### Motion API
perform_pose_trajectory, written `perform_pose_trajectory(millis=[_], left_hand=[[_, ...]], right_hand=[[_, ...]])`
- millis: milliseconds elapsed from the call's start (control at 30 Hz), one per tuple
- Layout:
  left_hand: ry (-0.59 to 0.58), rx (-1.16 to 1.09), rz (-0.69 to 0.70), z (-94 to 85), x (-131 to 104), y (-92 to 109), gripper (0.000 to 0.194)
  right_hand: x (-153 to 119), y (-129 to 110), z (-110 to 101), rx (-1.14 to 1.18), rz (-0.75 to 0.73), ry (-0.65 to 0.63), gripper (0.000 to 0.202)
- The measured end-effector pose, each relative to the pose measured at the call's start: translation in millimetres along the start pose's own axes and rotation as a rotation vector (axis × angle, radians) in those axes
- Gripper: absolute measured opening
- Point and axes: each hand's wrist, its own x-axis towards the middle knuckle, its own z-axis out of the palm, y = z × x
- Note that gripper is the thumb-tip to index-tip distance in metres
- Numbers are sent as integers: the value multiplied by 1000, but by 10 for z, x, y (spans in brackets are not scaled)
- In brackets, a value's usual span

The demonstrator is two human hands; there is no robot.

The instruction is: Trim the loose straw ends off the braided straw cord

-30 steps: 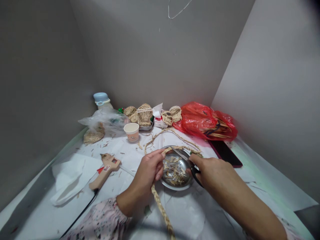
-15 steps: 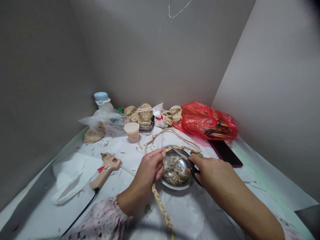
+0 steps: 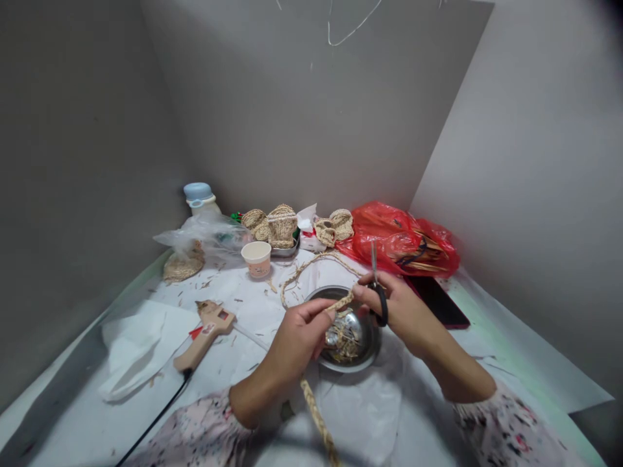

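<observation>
A straw braid [image 3: 341, 301] is stretched between my two hands above a steel bowl [image 3: 363, 364] that holds straw clippings. My left hand [image 3: 305, 327] pinches the braid between thumb and fingers. From that hand a length of the same braid hangs down toward the table's front edge. With thumb and fingertip my right hand [image 3: 392, 298] touches the braid. Black-handled scissors [image 3: 381, 305] hang on the right hand's fingers, their blades pointing up and away. Behind the bowl, a thinner loop of braid [image 3: 302, 267] curves over the white sheet.
On the left lies a glue gun [image 3: 209, 334] with its cord, beside crumpled white paper [image 3: 134, 340]. A paper cup [image 3: 256, 259], woven straw pieces [image 3: 282, 226], a clear bag [image 3: 207, 233] and a blue-lidded bottle [image 3: 198, 196] stand behind. A red bag [image 3: 384, 233] and a dark phone [image 3: 440, 302] are right.
My right hand has turned the scissors away from the braid, so their blades now point upward. Its thumb and fingertip have come to the braid. My left hand has shifted slightly down.
</observation>
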Motion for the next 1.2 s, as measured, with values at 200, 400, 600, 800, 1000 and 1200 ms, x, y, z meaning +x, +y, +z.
perform_pose_trajectory(millis=[200,400,600,800,1000,1200], left_hand=[[-55,70,-12,38,-35,35,30],[-41,-123,-62,-6,-5,-8,40],[9,-91,-57,-30,18,-6,29],[2,-23,-88,-16,10,14,20],[22,10,17,-14,15,36,21],[78,176,60,-20,20,38,19]], right_hand=[[92,69,23,545,92,105,39],[84,101,28,564,6,178,36],[134,205,15,474,-50,275,40],[117,201,38,378,-87,251,40],[27,112,122,293,-74,128,36],[-16,43,202,196,-59,63,33]])
